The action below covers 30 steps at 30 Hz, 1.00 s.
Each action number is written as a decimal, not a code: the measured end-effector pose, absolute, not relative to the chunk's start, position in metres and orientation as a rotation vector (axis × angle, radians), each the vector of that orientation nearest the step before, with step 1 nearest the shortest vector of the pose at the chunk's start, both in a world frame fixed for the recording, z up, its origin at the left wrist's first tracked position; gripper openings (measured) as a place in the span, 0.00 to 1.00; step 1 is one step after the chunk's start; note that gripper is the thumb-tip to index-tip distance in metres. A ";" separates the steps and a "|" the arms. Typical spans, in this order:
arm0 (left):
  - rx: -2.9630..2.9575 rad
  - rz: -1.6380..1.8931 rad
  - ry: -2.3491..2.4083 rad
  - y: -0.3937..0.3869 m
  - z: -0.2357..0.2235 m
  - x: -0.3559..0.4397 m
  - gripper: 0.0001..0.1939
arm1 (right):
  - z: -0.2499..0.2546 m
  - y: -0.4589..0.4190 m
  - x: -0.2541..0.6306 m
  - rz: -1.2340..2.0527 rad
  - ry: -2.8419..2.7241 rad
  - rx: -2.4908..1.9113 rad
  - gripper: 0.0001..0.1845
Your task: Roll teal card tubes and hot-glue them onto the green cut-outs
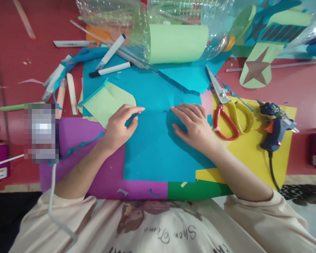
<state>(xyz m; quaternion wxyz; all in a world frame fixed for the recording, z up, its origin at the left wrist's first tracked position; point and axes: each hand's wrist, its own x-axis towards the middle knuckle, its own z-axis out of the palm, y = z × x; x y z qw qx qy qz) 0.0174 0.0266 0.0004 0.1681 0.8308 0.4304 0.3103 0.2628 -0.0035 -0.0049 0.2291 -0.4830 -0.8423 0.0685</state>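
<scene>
a blue sheet [158, 154] lies flat at the middle of the desk [305, 95], right in front of the person. taking its centre as the hub, a pale green paper piece [107, 100] lies over its edge at ten o'clock, partly covered by the left hand [120, 123]. at eleven, capped markers [112, 52] lie scattered across the sheet's far end. at twelve, a clear plastic bottle wrapped with a pale green band [177, 44] closes off the far side. scissors [222, 96] with red and yellow handles lie at two o'clock, beside the right hand [196, 124]. a glue gun [275, 126] rests at three, on a yellow sheet [252, 151]. a dark green sheet [197, 189] shows at five, a purple sheet [94, 168] at eight, and a blurred device [43, 133] at nine.

the left fingers are parted, the index stretched toward three o'clock and the thumb below, open air between them. the right fingers lie close together, lightly curved, pointing toward ten, the thumb well apart from them. both hands hover over or rest on the blue sheet; i cannot tell whether the fingertips touch it.
</scene>
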 end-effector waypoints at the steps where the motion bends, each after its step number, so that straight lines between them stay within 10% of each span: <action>1: 2.350 0.893 1.238 0.026 0.001 0.018 0.12 | -0.006 -0.003 0.263 0.186 -2.312 -1.322 0.19; 11: 2.731 1.025 1.074 0.017 0.000 0.018 0.17 | -0.019 0.004 0.265 0.192 -2.214 -1.259 0.15; 20: 2.973 0.243 0.435 -0.021 -0.004 0.053 0.21 | -0.007 0.006 0.270 0.172 -2.196 -1.251 0.17; 30: 2.987 0.219 0.496 -0.010 -0.007 0.049 0.23 | -0.001 -0.022 0.270 0.161 -2.343 -1.205 0.17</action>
